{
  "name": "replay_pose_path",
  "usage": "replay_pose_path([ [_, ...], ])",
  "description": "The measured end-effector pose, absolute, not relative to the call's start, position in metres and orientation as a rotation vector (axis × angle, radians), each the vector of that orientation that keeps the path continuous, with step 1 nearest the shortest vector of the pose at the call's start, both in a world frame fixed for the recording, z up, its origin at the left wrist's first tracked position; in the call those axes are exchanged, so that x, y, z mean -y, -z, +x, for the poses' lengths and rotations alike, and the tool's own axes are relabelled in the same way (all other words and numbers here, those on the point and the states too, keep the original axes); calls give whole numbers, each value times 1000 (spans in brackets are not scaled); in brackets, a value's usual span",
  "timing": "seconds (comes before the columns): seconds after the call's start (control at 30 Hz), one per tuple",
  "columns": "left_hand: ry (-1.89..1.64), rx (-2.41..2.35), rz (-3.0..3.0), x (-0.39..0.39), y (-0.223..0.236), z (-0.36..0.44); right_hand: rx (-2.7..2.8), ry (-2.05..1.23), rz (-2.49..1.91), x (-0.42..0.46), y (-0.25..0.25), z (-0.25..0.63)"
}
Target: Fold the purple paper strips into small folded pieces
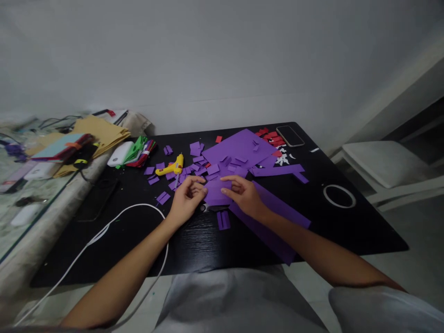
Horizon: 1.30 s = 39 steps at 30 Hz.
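Between my two hands is a piece of purple paper [215, 196], held just above the black table. My left hand [188, 196] pinches its left edge, fingers curled. At the other side my right hand [245, 194] has its thumb and fingers closed on the same piece. Scissors [204, 208] show partly beneath the paper. Closer to me lies a small folded purple piece [223, 220]. Many cut purple pieces [213, 169] are scattered beyond my hands, and a yellow glue gun [171, 166] rests among them to the left.
Large purple sheets [243, 143] and a purple strip [277, 170] lie on the table [194, 247]. Red scraps [272, 138], a phone [290, 136] and a white ring [339, 196] are at right. A white cable [121, 213] crosses the left. A white chair [376, 164] stands beyond.
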<state>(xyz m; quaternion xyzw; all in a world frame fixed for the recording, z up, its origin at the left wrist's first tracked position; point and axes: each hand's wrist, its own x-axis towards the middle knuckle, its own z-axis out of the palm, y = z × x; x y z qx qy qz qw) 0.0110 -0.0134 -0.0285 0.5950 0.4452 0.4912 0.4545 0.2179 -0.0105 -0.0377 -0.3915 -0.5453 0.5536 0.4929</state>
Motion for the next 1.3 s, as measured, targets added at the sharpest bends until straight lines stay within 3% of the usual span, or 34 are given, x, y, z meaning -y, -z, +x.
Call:
replay_pose_path([
  [0.53, -1184, -1059, 1453, 12, 30, 14, 1362, -1142, -1063, 10, 42, 218],
  [1.0, -1226, -1094, 1743, 16, 30, 8, 1300, -1456, -901, 17, 28, 221],
  [1.3, -1209, -922, 1884, 19, 28, 4, 1307, -1436, -970, 17, 41, 213],
])
